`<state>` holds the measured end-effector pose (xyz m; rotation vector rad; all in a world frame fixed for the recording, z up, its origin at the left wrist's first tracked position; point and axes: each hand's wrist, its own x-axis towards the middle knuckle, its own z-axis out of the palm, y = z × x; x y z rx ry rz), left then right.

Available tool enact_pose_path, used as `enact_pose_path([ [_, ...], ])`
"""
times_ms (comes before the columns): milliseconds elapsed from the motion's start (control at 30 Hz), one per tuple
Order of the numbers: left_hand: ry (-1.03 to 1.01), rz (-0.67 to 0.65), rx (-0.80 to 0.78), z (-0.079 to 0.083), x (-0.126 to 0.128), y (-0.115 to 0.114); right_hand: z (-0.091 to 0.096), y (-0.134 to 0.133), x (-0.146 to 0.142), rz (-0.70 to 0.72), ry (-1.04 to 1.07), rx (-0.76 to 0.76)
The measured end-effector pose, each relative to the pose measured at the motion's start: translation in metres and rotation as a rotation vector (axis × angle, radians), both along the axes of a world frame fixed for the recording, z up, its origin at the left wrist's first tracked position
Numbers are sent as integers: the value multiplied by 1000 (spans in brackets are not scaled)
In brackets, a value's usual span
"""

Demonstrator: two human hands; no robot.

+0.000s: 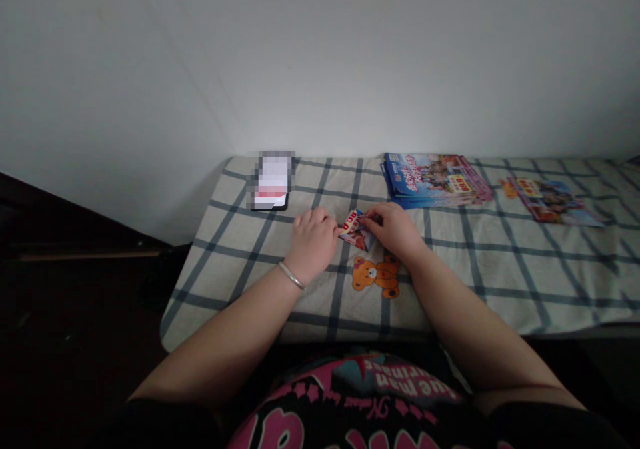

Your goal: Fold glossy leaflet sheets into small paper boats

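A small folded piece of printed paper (356,230), red, white and blue, lies on the checked cloth between my two hands. My left hand (314,241) is curled with its fingertips pinching the paper's left edge; a silver bangle sits on that wrist. My right hand (395,227) is closed over the paper's right side, fingers pressing it down. Both hands rest on the cloth just above a printed orange teddy bear (376,275).
The surface is covered by a white cloth with dark checks (500,269). A phone (271,181) lies at the back left. A stack of colourful leaflets (433,179) lies at the back, and another single leaflet (553,201) farther right. A white wall stands behind; dark floor at left.
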<state>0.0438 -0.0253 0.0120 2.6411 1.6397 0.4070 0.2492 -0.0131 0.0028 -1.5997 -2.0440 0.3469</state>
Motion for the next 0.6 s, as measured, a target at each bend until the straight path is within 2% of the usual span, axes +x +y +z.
enact_pose_path([
  [233, -16, -38, 62, -6, 5, 2, -1, 3, -2, -46, 50, -51],
  [400, -89, -119, 45, -9, 9, 12, 0, 5, -5, -92, 24, -55],
  [600, -66, -181, 41, -8, 10, 17, -1, 7, -7, -99, -10, -76],
])
